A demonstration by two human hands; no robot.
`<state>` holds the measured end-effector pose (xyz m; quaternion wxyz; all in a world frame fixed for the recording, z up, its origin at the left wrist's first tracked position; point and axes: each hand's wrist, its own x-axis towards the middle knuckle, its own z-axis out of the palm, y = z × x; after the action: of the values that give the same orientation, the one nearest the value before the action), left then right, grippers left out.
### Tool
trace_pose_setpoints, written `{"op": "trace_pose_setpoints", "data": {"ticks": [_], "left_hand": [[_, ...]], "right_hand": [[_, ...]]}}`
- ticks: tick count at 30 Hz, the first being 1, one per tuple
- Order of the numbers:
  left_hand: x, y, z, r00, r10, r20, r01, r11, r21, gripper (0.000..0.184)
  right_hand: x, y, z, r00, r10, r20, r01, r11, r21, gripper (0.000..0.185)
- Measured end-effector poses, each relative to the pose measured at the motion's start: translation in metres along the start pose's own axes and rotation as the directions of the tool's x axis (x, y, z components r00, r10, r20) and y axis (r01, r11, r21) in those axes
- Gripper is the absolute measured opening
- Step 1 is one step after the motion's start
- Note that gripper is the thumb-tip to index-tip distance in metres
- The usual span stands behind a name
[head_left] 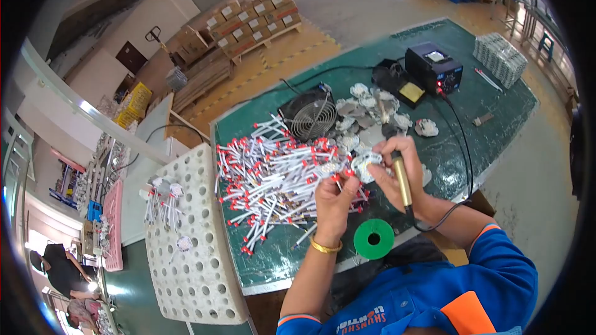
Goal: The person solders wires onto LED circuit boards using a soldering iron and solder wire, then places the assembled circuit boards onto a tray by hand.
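Note:
My left hand (336, 205) is closed, its thumb and fingers pinching a red-tipped white piece (347, 175) at the right side of a pile of white sticks with red ends (273, 180). My right hand (400, 177) is wrapped round a soldering iron (401, 181) with a gold-coloured sleeve and a black cable. Between the two hands is a small whitish round part (366, 162); which fingers touch it is hard to tell. A green spool (374, 239) lies just below the hands, near the table edge.
A round metal fan (313, 118), several whitish parts (372, 105), a black soldering station (434, 68) and a yellow sponge holder (411, 92) stand behind. A white perforated board (208, 236) is on the left. Two people (62, 270) are at the far lower left.

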<state>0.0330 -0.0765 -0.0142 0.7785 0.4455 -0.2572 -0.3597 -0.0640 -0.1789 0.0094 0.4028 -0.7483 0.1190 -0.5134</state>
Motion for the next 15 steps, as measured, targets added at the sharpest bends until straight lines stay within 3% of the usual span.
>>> {"op": "trace_pose_setpoints", "data": {"ticks": [2,4,6,10,15], "left_hand": [[-0.001,-0.004,-0.007,0.999,0.028,0.02,-0.028,1.0,-0.01,0.008],[-0.002,-0.005,-0.013,0.995,0.013,-0.098,-0.003,0.995,0.102,0.007],[-0.002,-0.004,-0.015,0.995,0.024,-0.1,-0.016,0.996,0.083,0.006],[-0.002,-0.003,-0.01,0.984,0.066,-0.163,-0.059,0.997,0.049,0.006],[-0.004,-0.001,-0.008,0.986,0.076,-0.151,-0.07,0.997,0.043,0.008]], "right_hand": [[-0.001,0.001,0.004,1.0,-0.006,0.027,0.005,0.999,0.047,0.028],[-0.003,0.009,0.005,0.998,-0.033,0.056,0.033,0.999,0.008,0.029],[-0.006,0.014,0.005,0.994,-0.017,0.11,0.008,0.996,0.084,0.03],[-0.011,0.016,0.002,0.982,-0.058,0.181,0.049,0.997,0.059,0.03],[-0.011,0.02,0.0,0.908,-0.335,0.252,0.354,0.935,-0.033,0.034]]}}
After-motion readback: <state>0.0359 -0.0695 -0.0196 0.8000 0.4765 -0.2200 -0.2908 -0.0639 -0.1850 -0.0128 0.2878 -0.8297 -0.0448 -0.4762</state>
